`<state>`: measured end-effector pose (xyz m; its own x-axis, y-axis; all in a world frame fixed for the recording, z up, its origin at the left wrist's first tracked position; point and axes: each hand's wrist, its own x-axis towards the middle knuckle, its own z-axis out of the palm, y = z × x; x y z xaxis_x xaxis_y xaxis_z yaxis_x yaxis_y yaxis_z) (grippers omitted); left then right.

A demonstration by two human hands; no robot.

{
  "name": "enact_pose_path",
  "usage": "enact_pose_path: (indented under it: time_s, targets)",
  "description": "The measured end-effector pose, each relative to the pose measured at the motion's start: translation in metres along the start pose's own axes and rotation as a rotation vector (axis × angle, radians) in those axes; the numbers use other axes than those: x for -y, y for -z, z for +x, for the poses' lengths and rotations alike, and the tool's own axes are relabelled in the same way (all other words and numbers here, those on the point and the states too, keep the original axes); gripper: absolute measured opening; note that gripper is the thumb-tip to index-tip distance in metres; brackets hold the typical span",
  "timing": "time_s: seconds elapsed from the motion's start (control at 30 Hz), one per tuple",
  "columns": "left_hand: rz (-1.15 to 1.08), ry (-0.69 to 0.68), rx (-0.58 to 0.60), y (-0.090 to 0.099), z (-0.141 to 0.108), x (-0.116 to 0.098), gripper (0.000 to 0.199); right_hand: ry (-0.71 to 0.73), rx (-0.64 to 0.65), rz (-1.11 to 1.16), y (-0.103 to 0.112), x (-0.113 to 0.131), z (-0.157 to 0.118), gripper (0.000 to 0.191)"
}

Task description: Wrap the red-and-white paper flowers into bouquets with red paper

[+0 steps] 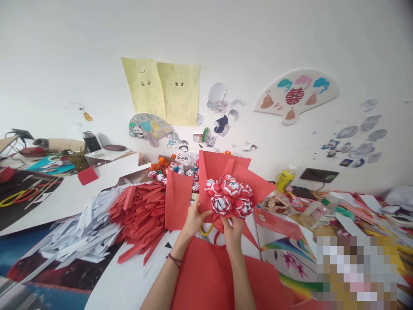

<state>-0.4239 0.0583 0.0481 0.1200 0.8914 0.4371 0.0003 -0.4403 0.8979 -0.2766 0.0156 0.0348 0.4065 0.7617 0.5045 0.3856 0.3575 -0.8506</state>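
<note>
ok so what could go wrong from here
Both hands, left and right, are at the base of the red-and-white paper flowers, so the blooms might tip or shift. The red paper behind them looks thin and could crease under a firm pinch. The red strips lie beside the left forearm and against the white strips; a nudge might mix the piles.

A paper-craft corner, whether in a home or a classroom I cannot tell: red strips (pixel 142 211) and white strips (pixel 87 232) lie heaped near folded paper flowers (pixel 231 186), and drawings (pixel 179 94), painted fans (pixel 295 97) and small cutouts (pixel 361 150) hang on the white wall (pixel 226 30).
</note>
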Motion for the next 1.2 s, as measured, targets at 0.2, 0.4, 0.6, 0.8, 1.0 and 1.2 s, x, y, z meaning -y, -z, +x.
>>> enact_pose_path:
  time_s: [0.2,0.4,0.6,0.8,1.0,1.2]
  targets:
    - [-0.087,0.219,0.118,0.004,0.0,0.015,0.034,0.023,-0.025,0.012,-0.001,0.0,0.0,0.025]
    - [-0.157,0.273,0.106,0.004,0.0,0.011,0.041,-0.028,0.013,0.048,0.0,-0.002,-0.002,0.024]
    - [0.009,0.209,0.0,-0.001,-0.001,0.003,0.036,0.011,0.06,0.079,0.001,0.002,0.0,0.023]
    - [0.073,-0.032,-0.039,-0.011,-0.006,-0.005,0.042,-0.069,0.001,0.081,-0.004,0.003,-0.003,0.028]
    - [0.143,-0.035,0.094,-0.015,-0.012,-0.005,0.035,-0.011,-0.029,0.065,-0.003,0.002,0.0,0.028]
    - [-0.014,-0.076,0.124,-0.019,-0.008,-0.002,0.039,0.015,-0.101,0.008,0.0,-0.003,-0.001,0.029]
